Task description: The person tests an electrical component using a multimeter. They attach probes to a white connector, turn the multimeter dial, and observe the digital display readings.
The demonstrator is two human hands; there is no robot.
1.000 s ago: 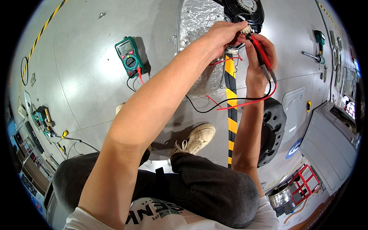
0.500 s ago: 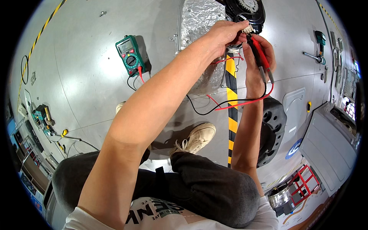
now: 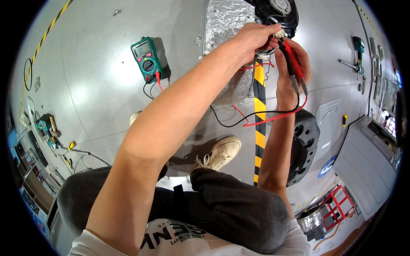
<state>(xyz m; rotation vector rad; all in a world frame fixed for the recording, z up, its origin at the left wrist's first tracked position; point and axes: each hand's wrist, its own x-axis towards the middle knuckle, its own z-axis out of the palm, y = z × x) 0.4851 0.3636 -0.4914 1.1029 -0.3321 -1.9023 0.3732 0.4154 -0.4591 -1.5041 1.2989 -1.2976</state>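
Note:
Pinched in my left hand [image 3: 257,37] is a small white wire connector [image 3: 279,34], held close to a black round motor unit [image 3: 277,15]. My right hand [image 3: 300,59] closes round two multimeter probes, a red probe [image 3: 294,60] and a black probe [image 3: 288,64] side by side. Their tips point up at the connector; whether they touch its contacts is too small to tell. Red and black leads run from the probes back under my left arm. A green multimeter [image 3: 147,59] lies on the floor to the left, its display lit and both leads plugged in.
A foil-covered metal panel [image 3: 226,25] lies under my left hand. Yellow-black floor tape [image 3: 259,111] runs toward me. At right are a black drum part [image 3: 303,147], a grey panel [image 3: 326,123] and a green power tool [image 3: 358,49]. More tools [image 3: 49,128] lie far left.
The whole view has shifted slightly, moving the floor things a little to the right. Both hands keep their grips on the connector and probes.

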